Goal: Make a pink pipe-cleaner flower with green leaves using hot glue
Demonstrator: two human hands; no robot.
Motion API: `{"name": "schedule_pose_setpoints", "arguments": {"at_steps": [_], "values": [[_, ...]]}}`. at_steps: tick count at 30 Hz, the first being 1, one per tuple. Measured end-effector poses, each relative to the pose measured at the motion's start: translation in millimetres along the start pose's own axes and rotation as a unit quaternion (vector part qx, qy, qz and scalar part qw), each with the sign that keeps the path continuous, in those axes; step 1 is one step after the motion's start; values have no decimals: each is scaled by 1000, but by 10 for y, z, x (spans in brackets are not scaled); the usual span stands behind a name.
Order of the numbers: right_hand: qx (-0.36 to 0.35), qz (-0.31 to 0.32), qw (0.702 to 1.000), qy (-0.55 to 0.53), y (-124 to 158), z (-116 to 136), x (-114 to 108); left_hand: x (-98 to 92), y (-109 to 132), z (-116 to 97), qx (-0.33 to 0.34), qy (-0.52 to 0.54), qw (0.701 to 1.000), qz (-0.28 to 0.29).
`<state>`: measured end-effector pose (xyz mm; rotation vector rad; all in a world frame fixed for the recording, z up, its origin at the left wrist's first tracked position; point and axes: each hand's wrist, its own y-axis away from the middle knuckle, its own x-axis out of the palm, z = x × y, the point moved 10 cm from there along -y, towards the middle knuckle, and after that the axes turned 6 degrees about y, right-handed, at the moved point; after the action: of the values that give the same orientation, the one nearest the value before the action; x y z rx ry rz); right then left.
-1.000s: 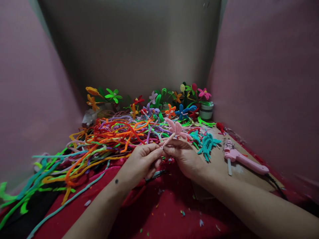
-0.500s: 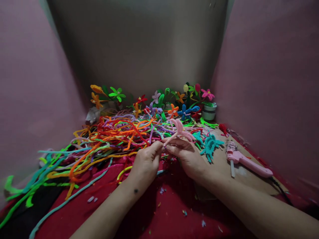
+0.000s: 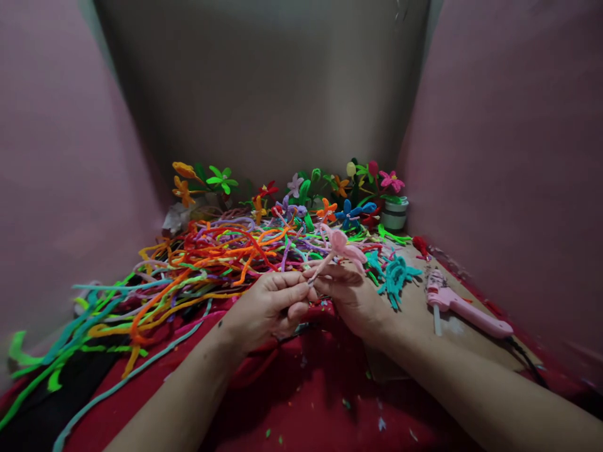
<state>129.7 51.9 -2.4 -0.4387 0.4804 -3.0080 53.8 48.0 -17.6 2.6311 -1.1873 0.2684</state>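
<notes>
A pink pipe-cleaner flower (image 3: 340, 243) is held up between my two hands, its petals tilted to the upper right. My left hand (image 3: 276, 301) pinches the lower end of its stem between thumb and fingers. Just beside it, my right hand (image 3: 351, 295) closes its fingers on the stem below the petals. The fingertips of both hands nearly meet there. A teal bundle of pipe-cleaner petals (image 3: 398, 276) lies to the right of my right hand, on a cardboard sheet (image 3: 414, 351).
Loose coloured pipe cleaners (image 3: 221, 251) are heaped to the left and centre. Behind them stand finished flowers, one by a small striped pot (image 3: 394, 213). A pink glue gun (image 3: 471, 312) with a dark cord rests on the cardboard. Scraps dot the red cloth (image 3: 301, 402).
My left hand has rolled over and its fingers now show more, still at the stem end. The pink flower has turned, its petals facing more towards me.
</notes>
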Motion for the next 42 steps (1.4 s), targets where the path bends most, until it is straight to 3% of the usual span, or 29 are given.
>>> {"name": "schedule_pose_setpoints", "arguments": {"at_steps": [2,3,5,8,11,14,18,21,24,29,35,39,41,42], "values": [[-1,-20,1000,-18,0,-17,-32,-76,1,-113,56,-133,987,-77],[-2,-31,999,-18,1,-20,-50,-103,23,-203,99,-212,965,-118],[1,-51,999,-14,7,-24,-79,-84,109,-387,201,-356,894,-183],[27,-56,998,3,18,-55,-74,8,201,-454,286,-497,791,-212],[37,-40,998,33,29,-51,-36,42,208,-430,303,-547,753,-203],[19,-15,1000,-1,31,-10,18,-2,183,-448,283,-502,791,-206],[35,-11,999,-18,27,-47,22,-95,110,-401,212,-332,897,-201],[37,-10,999,-5,21,-43,19,-113,48,-255,137,-187,959,-162],[33,0,999,2,17,-15,30,-90,9,-66,54,-51,992,-103],[40,9,999,4,8,-21,40,-9,-15,71,-18,98,995,-16],[23,5,999,-28,9,-24,28,7,-20,64,-22,89,996,-6],[30,-10,999,-37,9,-52,4,-79,-16,-17,15,-67,995,-79],[38,-31,998,-38,8,-69,-34,-121,9,-171,86,-221,962,-134],[41,-43,998,-36,8,-76,-53,-116,39,-267,133,-307,929,-161]]}}
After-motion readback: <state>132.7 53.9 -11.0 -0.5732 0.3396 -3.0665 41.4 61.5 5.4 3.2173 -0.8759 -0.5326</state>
